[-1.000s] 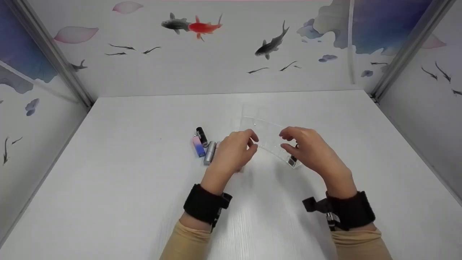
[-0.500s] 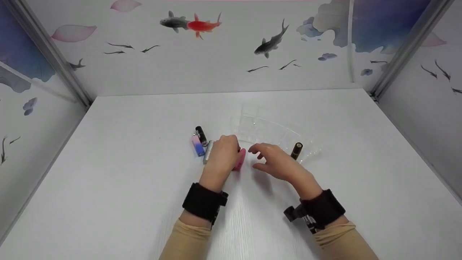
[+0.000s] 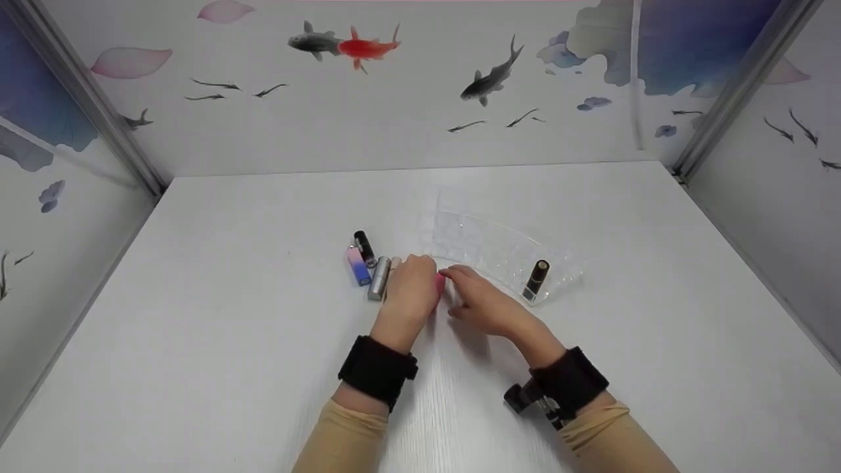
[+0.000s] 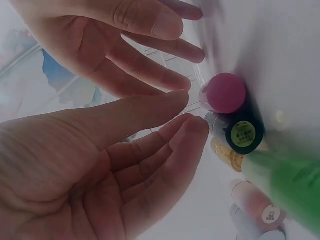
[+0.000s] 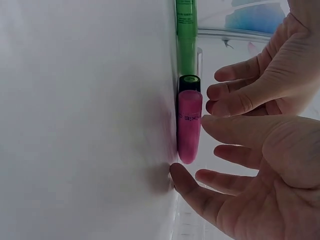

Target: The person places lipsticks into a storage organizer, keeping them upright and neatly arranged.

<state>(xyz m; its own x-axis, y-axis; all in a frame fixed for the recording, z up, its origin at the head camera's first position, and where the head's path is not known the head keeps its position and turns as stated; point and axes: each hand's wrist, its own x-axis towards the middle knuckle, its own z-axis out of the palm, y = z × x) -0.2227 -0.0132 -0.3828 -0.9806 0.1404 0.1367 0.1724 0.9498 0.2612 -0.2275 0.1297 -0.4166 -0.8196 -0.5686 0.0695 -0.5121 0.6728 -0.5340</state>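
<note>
A pink cosmetic tube [image 5: 189, 127] lies on the table between my hands. My right hand [image 3: 483, 302] reaches in from the right, fingers spread: its thumb tip is right at the tube's side and its index finger near the rounded end. My left hand [image 3: 410, 289] hovers over the row of tubes, thumb and index finger apart with nothing between them. Beside the pink tube lie a dark tube [image 4: 244, 135] with a green label, a gold tube [image 4: 227, 154] and a green tube [image 4: 287, 182]. In the head view my left hand hides most of these.
Behind the hands stands a clear compartmented holder [image 3: 483, 238], with a black-and-gold lipstick [image 3: 537, 276] upright in its front right corner. Left of my left hand lie a silver tube [image 3: 379, 279], a pink-and-blue tube [image 3: 359, 265] and a black tube [image 3: 363, 246].
My right hand has moved left and nearer, from the holder to the pink tube, uncovering the black-and-gold lipstick. My left hand has drawn back from the holder and sunk over the tubes.
</note>
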